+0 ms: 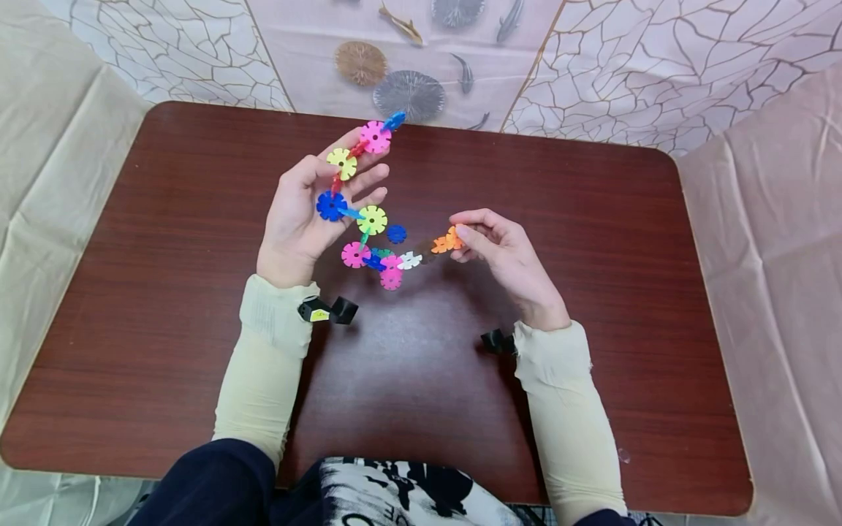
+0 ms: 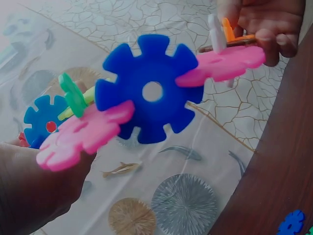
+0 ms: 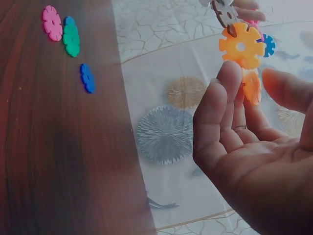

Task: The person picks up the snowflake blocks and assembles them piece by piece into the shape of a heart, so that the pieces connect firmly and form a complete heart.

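A chain of interlocking notched plastic discs (image 1: 371,220) hangs in a curve between both hands. My left hand (image 1: 299,212) holds its upper part, thumb on a yellow disc (image 1: 342,164), other fingers spread behind. Beyond the fingertips a pink disc (image 1: 376,136) and a blue disc (image 1: 395,120) form that end. My right hand (image 1: 503,256) pinches an orange disc (image 3: 252,87) at the other end, joined to another orange disc (image 3: 241,46). A brown disc (image 3: 226,13) and a white disc (image 1: 410,260) follow. In the left wrist view a large blue disc (image 2: 151,63) links two pink discs.
Loose discs lie on the brown table (image 1: 421,380) beneath the chain: a blue disc (image 3: 87,78), a green disc (image 3: 71,40) partly over another blue one, and a pink disc (image 3: 52,23). Patterned cloth (image 1: 421,44) hangs behind the table's far edge.
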The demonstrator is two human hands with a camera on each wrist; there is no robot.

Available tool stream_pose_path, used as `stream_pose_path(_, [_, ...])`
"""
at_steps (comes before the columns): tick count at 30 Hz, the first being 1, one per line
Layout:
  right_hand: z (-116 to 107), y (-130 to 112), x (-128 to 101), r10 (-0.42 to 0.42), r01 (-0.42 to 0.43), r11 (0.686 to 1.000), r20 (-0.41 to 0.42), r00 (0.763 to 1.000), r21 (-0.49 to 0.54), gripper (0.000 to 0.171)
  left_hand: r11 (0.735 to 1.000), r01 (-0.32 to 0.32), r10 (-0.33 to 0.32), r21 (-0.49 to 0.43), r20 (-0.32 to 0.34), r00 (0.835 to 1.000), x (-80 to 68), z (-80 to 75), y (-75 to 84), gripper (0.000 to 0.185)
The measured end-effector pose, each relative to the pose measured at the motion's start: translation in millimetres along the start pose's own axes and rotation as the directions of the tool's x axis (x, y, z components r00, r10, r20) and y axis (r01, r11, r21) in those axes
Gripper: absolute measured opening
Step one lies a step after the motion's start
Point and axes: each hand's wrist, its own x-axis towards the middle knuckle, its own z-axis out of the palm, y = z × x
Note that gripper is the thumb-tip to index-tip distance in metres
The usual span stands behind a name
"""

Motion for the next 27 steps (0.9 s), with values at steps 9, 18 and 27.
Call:
stream_pose_path(9, [0, 14, 18, 0.114, -0.113, 0.993, -0.021, 0.993, 0.015, 0.041, 0.993, -0.029, 0.03, -0.116, 0.007, 1.0, -4.1, -1.5, 9.2, 0.05])
stream_pose_path(18, [44, 59, 30, 0.066, 0.066, 0.741, 0.17, 0.983, -0.668, 0.023, 0.955, 0.0, 0.017, -0.298, 0.053, 0.998, -8.0, -2.2, 10.7, 0.052])
stream_pose_path(27, [84, 49, 28, 0.142, 0.222, 0.285, 0.27, 0.952, -0.933, 0.047, 0.963, 0.005, 0.012, -0.269, 0.061, 0.998, -7.6, 2.3, 9.6, 0.053])
